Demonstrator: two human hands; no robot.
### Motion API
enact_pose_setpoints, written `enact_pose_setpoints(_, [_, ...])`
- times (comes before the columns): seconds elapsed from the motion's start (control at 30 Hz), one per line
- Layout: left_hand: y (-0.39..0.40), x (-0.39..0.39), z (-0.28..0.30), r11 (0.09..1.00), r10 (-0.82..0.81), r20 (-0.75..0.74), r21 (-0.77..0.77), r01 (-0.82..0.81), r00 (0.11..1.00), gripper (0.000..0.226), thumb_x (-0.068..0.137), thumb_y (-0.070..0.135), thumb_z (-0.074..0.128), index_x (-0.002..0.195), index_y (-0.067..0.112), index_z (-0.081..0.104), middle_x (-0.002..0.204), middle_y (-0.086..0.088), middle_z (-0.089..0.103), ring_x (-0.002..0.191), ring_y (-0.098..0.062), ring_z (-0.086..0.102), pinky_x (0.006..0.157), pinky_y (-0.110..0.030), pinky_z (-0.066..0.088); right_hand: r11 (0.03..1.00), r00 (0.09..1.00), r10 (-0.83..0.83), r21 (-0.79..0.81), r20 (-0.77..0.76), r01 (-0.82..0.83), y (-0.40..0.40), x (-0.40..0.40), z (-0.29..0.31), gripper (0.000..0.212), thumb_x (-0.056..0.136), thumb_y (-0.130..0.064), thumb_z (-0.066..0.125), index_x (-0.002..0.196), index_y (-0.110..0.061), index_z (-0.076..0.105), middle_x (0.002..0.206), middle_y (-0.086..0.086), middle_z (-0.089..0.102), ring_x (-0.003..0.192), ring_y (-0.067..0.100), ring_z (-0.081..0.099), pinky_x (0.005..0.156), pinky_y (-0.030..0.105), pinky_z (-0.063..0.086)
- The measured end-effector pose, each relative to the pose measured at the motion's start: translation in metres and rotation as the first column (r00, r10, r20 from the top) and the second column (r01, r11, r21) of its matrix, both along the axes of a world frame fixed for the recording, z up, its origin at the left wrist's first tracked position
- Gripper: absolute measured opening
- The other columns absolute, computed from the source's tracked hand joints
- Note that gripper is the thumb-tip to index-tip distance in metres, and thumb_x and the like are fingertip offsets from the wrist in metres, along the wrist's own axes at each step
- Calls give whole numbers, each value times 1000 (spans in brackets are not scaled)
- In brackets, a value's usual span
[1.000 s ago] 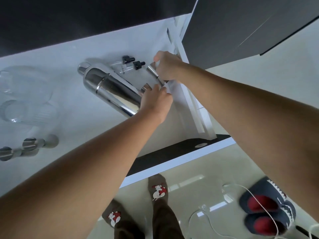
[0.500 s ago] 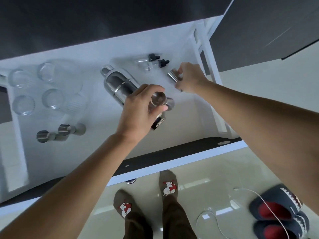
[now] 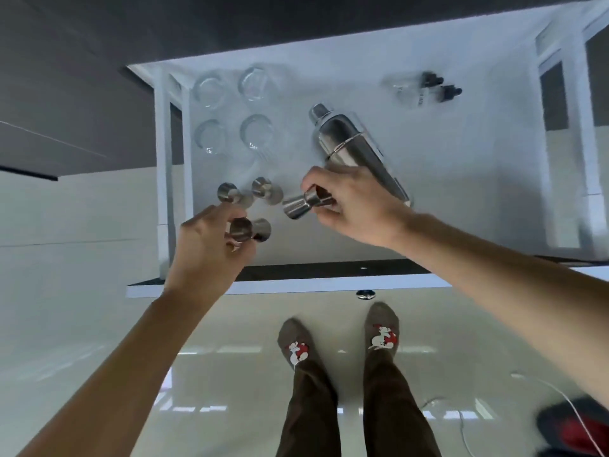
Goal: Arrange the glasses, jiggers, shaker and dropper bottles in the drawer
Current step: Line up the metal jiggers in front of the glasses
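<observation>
An open white drawer [image 3: 461, 206] holds several clear glasses [image 3: 230, 117] at its back left. A steel shaker [image 3: 356, 146] lies on its side in the middle. Two dropper bottles [image 3: 425, 90] lie at the back right. Two steel jiggers [image 3: 250, 192] rest near the front left. My left hand [image 3: 211, 245] grips a third jigger [image 3: 250, 229] just in front of them. My right hand [image 3: 352, 202] holds another jigger [image 3: 304, 203] on its side, to the right of the resting pair and in front of the shaker.
The drawer's dark front edge [image 3: 329, 268] with a small knob [image 3: 366, 294] is close to my feet [image 3: 342, 341] on the glossy floor. A white cable [image 3: 560, 400] and a slipper [image 3: 580, 427] lie at the lower right. A dark cabinet front [image 3: 66, 77] is above.
Both hands have carried their jiggers leftward across the drawer, from beside the shaker and dropper bottles to the two resting jiggers at the front left. The view has shifted left too.
</observation>
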State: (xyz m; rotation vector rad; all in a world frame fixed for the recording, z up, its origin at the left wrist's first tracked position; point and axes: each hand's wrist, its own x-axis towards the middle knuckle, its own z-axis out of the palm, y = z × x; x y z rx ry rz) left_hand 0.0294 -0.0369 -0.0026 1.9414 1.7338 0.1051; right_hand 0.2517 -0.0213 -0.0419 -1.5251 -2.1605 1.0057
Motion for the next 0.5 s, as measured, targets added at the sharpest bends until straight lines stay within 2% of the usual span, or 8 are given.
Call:
enact_pose_setpoints(0.1, [4,-21,-11,991,58,-113,-112,-71,992,29,73,11,79,100,9,67,93,-10,71,79,-24,67,72,-31,56,986,983,157,-69,95,-151,4,-37,-11,34,83,-10,63,117,-8,58,105,13,63,94,31,61,84,36,46])
enact_pose_setpoints(0.17, [10,-27,-20,976,101,-131,-181,-124,986,31,72,13,81,99,11,66,94,-7,70,80,-21,63,70,-29,51,973,968,212,-125,134,-196,8,-57,-16,32,86,-12,62,117,-6,56,112,14,61,100,35,59,81,38,47])
enact_pose_setpoints(0.27, [19,-34,-35,957,140,-135,-235,-169,981,35,71,19,83,101,11,66,96,-6,69,84,-19,60,72,-27,47,965,938,257,-118,234,-235,11,-80,-24,24,89,-12,59,112,-7,56,111,16,60,93,32,61,67,29,36])
enact_pose_setpoints(0.37, [28,-38,-46,949,163,-113,-255,-187,980,36,70,21,84,100,11,65,97,-9,69,87,-23,62,76,-30,51,956,921,285,-154,266,-252,11,-95,-28,18,88,-4,57,106,-6,57,96,16,60,80,28,59,60,25,32])
enact_pose_setpoints(0.43, [31,-39,-46,951,155,-86,-255,-172,984,36,70,22,85,97,10,66,96,-10,69,90,-26,63,81,-37,55,948,915,305,-178,265,-265,12,-100,-28,16,87,-5,59,104,-6,58,94,13,61,82,27,62,60,24,34])
enact_pose_setpoints(0.5, [33,-40,-44,953,136,-73,-263,-151,988,37,69,24,85,97,11,66,96,-10,69,92,-27,63,81,-38,55,942,911,316,-204,265,-268,11,-102,-24,21,88,-10,63,108,-7,58,103,13,63,82,23,60,66,27,37])
